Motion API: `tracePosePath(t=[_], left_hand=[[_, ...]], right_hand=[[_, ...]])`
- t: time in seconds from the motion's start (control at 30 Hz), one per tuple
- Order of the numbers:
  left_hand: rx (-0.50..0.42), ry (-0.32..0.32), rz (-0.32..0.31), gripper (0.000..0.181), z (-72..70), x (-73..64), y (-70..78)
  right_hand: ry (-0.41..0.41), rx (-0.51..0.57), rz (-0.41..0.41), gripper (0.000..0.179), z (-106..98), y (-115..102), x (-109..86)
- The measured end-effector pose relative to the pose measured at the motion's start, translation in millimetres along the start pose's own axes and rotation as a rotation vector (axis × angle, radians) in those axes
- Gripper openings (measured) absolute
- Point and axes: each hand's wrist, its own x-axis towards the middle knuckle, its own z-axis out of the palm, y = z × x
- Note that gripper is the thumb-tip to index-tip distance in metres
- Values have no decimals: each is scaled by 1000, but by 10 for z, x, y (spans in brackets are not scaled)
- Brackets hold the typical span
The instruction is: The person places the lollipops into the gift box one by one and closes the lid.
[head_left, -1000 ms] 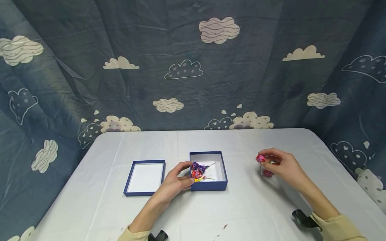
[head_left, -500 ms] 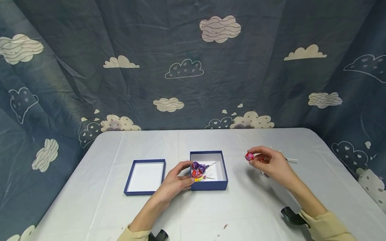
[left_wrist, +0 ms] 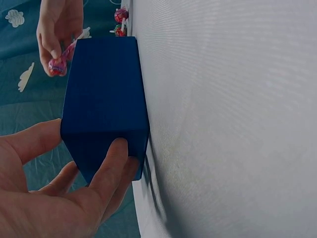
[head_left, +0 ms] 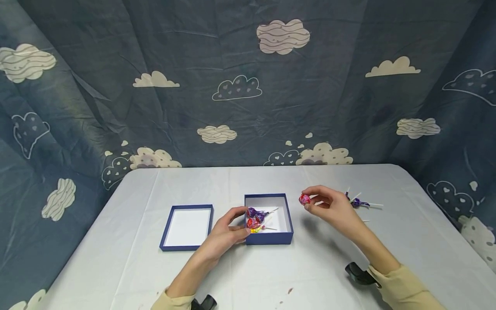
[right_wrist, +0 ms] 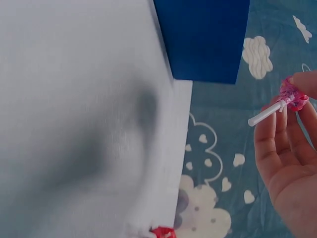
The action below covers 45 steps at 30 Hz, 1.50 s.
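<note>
My left hand (head_left: 224,234) holds the left side of an uncovered blue box (head_left: 269,239) with a white inside. In the left wrist view its fingertips (left_wrist: 119,146) press against the box's blue outer walls. Several wrapped lollipops, purple, red and yellow, lie along the box's left inner wall; a red one (head_left: 253,223) is among them. Up in the air to the right of the box, my right hand (head_left: 335,211) pinches a pink-red wrapped lollipop (head_left: 304,199) by its candy head. Its white stick (right_wrist: 265,115) shows in the right wrist view.
Left of the box lies its shallow blue-rimmed lid (head_left: 180,248), white inside up. Several more lollipops, including a purple one (head_left: 358,203), lie on the white-covered table (head_left: 310,275) beyond my right hand. A dark curtain with clouds (head_left: 240,116) hangs behind the table.
My right hand has lifted the pink-red lollipop from the group on the right and carried it left towards the box, uncovering the purple lollipops behind. My left hand stays at the box.
</note>
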Motion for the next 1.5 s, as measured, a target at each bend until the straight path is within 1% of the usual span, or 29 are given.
tracePosePath(t=[0.43,0.63,0.77,0.93,1.13,1.3,1.4,1.5], left_hand=[[-1,1,4,59,-4,11,8],[11,2,11,60,2,3,5],[21,7,4,60,4,-8,15],[28,10,-3,61,4,-10,20],[27,8,1,61,4,-7,16],[29,6,3,60,5,-6,13],[28,4,6,60,6,-8,12],[30,2,10,60,6,-13,7]], right_hand=[[-18,71,-2,30,185,-93,96],[-38,78,-4,28,288,-150,126],[-58,79,-15,28,359,-193,148],[-75,81,-10,27,444,-232,185],[-91,101,-24,28,547,-243,226],[-101,129,-3,30,619,-214,255],[-111,121,11,30,662,-199,276],[-114,76,17,29,705,-182,304]])
